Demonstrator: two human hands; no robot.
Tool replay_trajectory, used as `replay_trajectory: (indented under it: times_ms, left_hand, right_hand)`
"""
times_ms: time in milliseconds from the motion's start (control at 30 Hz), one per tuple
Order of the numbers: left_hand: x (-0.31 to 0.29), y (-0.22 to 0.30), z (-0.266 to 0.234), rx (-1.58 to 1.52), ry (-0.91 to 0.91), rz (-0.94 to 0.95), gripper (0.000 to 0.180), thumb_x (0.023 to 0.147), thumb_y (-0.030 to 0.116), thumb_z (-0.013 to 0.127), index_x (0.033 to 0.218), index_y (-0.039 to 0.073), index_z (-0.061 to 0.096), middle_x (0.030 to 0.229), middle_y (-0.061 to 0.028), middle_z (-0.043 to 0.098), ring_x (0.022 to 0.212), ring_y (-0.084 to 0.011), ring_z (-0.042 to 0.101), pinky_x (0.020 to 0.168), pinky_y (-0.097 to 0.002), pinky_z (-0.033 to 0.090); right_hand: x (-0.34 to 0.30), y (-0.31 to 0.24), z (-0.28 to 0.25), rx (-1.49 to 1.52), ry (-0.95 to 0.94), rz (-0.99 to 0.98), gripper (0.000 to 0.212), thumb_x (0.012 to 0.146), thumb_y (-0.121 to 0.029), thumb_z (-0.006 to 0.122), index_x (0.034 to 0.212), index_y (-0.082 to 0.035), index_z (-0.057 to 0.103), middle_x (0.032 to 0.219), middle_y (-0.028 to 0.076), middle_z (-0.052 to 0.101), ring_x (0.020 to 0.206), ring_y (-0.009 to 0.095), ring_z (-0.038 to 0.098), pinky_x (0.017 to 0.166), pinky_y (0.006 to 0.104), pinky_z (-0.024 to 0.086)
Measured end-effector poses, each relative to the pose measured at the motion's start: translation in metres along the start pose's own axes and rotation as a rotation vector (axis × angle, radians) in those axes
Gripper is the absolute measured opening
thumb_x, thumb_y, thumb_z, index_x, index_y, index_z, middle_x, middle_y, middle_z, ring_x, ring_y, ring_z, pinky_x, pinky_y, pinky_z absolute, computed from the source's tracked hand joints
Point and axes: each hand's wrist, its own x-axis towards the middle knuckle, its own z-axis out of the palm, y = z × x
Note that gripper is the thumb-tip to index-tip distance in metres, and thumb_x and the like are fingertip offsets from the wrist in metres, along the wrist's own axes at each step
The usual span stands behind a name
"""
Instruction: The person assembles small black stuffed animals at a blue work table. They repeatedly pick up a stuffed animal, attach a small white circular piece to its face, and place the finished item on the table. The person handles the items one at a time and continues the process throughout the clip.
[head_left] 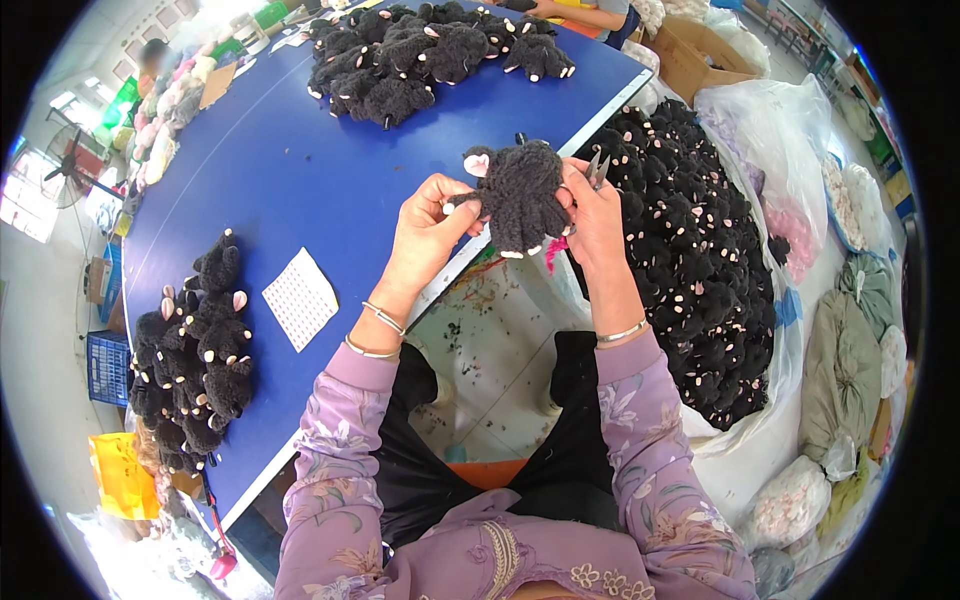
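A fuzzy black plush toy (pixel 525 195) with a pink ear and pale paw tips is held over the table's near edge, between my two hands. My left hand (pixel 437 222) pinches one of its limbs at the left. On the other side my right hand (pixel 594 215) grips the toy's body. A pair of small metal thread snips (pixel 597 168) sticks out of that same hand, blades upward. A bit of bright pink thread or cloth (pixel 555 255) hangs under the toy. The fingertips behind the plush are hidden.
The blue table (pixel 360 170) bears a heap of black plush toys (pixel 400 55) at the far side and another pile (pixel 195 350) at the left. A sheet of small labels (pixel 302 299) lies between. To my right stands a big plastic-lined heap of black plush pieces (pixel 690 260).
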Motion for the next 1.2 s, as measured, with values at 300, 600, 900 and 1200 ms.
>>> replay_trajectory:
  times_ms: [300, 600, 900, 1200]
  left_hand:
    - [0.0, 0.0, -0.005, 0.12, -0.226, -0.231, 0.025, 0.089, 0.014, 0.063, 0.107, 0.001, 0.051, 0.091, -0.0036, 0.06, 0.077, -0.0088, 0.056, 0.071, -0.0228, 0.047]
    - [0.003, -0.005, 0.003, 0.254, -0.006, -0.126, 0.028, 0.086, 0.017, 0.067, 0.103, -0.002, 0.058, 0.093, -0.0045, 0.063, 0.085, -0.0092, 0.058, 0.075, -0.0256, 0.049]
    - [0.005, -0.01, -0.003, 0.095, 0.186, -0.092, 0.022, 0.092, 0.011, 0.058, 0.109, -0.002, 0.057, 0.099, -0.0064, 0.064, 0.087, -0.0116, 0.062, 0.078, -0.0262, 0.051]
    - [0.005, -0.01, -0.001, -0.21, 0.229, -0.131, 0.022, 0.096, 0.014, 0.053, 0.112, -0.001, 0.055, 0.1, -0.0075, 0.064, 0.087, -0.0137, 0.063, 0.078, -0.0279, 0.052]
  right_hand:
    - [0.0, -0.011, -0.014, -0.077, -0.166, 0.08, 0.011, 0.09, -0.016, 0.063, 0.092, -0.005, 0.061, 0.075, -0.006, 0.053, 0.06, 0.001, 0.044, 0.053, 0.0158, 0.037]
    - [-0.021, 0.002, 0.015, -0.286, -0.256, -0.015, 0.021, 0.086, -0.019, 0.069, 0.096, -0.002, 0.061, 0.079, -0.003, 0.056, 0.068, 0.004, 0.05, 0.062, 0.0194, 0.042]
    - [-0.032, -0.004, 0.027, -0.497, -0.437, 0.046, 0.026, 0.078, -0.009, 0.074, 0.098, -0.001, 0.06, 0.084, -0.002, 0.056, 0.072, 0.005, 0.049, 0.066, 0.022, 0.044]
    - [-0.033, 0.009, 0.026, -0.586, -0.423, -0.118, 0.022, 0.076, -0.007, 0.074, 0.08, -0.006, 0.052, 0.075, -0.005, 0.049, 0.065, 0.004, 0.039, 0.057, 0.022, 0.035]
